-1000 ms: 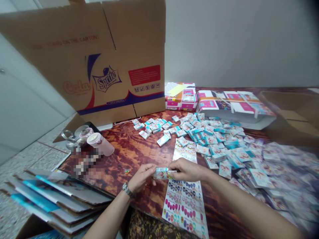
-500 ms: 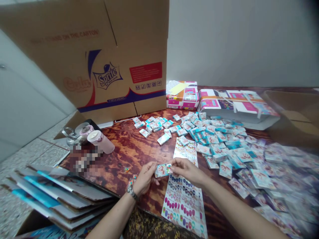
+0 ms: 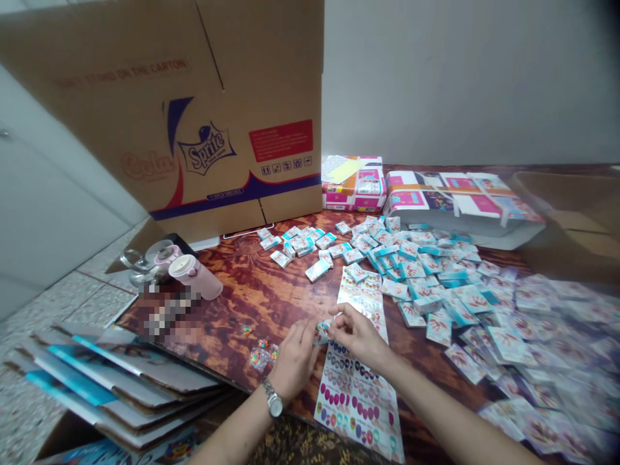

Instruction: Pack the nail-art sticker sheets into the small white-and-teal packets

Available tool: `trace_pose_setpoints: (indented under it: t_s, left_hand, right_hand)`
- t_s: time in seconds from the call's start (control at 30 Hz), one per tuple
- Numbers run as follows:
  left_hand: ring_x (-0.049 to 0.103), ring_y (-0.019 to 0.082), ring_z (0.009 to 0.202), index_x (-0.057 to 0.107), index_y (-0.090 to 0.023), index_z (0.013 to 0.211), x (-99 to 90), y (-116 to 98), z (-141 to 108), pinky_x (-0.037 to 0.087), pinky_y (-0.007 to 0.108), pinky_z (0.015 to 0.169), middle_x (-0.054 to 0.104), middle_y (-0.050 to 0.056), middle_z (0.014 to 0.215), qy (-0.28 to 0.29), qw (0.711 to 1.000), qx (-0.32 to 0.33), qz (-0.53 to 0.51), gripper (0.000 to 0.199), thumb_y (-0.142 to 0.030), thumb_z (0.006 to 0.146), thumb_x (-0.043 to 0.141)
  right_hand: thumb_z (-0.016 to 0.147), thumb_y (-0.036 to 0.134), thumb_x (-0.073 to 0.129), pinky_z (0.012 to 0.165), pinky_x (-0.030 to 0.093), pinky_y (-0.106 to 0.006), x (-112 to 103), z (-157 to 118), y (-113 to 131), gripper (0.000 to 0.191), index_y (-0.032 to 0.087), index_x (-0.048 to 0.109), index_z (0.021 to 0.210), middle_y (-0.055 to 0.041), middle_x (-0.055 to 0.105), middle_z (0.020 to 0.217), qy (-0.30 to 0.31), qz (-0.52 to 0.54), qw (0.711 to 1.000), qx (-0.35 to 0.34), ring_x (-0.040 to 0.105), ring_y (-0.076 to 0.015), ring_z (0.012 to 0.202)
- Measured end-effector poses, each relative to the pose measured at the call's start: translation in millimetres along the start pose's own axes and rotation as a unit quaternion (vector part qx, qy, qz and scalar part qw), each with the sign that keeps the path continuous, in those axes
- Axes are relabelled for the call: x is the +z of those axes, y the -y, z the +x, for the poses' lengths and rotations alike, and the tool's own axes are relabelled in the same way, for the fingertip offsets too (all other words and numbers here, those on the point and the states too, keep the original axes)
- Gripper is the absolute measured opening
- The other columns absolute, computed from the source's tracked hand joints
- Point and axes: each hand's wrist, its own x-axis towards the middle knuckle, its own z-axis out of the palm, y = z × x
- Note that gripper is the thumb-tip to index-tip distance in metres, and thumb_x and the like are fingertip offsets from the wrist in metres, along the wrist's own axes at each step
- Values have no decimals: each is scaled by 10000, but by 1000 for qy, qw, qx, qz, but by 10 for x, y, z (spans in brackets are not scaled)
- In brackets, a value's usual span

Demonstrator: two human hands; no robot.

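Observation:
In the head view, a small white and light-blue printed box (image 3: 322, 332) sits between my two hands, above a sticker sheet. My left hand (image 3: 294, 361) wraps it from the left, and its fingers cover much of the box. At the box's right end, my right hand (image 3: 356, 336) has thumb and fingers pinched together; the fingertips hide that end. Under my hands lies the long sheet of nail-shaped stickers (image 3: 358, 410). Beside my left wrist, small clear packets with coloured bits (image 3: 260, 358) rest on the table.
Many similar small boxes (image 3: 411, 268) cover the table's right and back. A large cardboard carton (image 3: 242, 64) stands behind on the left, near a pink tumbler (image 3: 196, 276). Two wrapped packages (image 3: 356, 184) sit at the back. Flattened printed cartons (image 3: 130, 368) are stacked at lower left.
My left hand has turned and closed further over the small box, so less of it shows. Its wrist has shifted right, uncovering the clear packets. My right fingers have curled at the box's end.

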Motion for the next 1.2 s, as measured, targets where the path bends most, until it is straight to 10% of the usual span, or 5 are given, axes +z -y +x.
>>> trace_pose_setpoints:
  t_s: [0.47,0.77,1.2]
  left_hand:
    - [480,243,1111,310,-109,1318,103,-1,-27,420,424,933,527,159,1194,-15,997,55,53,465,-136,856,356]
    - [481,230,1108,397,-146,1236,56,-24,-26,433,409,923,490,149,1238,-30,995,99,7,435,-82,806,389]
    - [472,225,1138,386,-141,1207,16,-73,2,429,392,936,521,143,1200,-59,994,31,-86,426,-117,787,450]
  right_hand:
    - [705,155,560,643,406,-259,2,-36,105,215,207,516,908,-8,548,835,-22,-237,969,-70,534,-143,684]
    - [747,223,545,495,331,-191,10,34,38,156,186,497,891,64,466,616,116,19,993,31,429,-93,541]
    - [844,227,475,724,459,-279,-18,-197,299,362,206,451,1205,-34,634,906,2,-122,988,-96,588,-166,808]
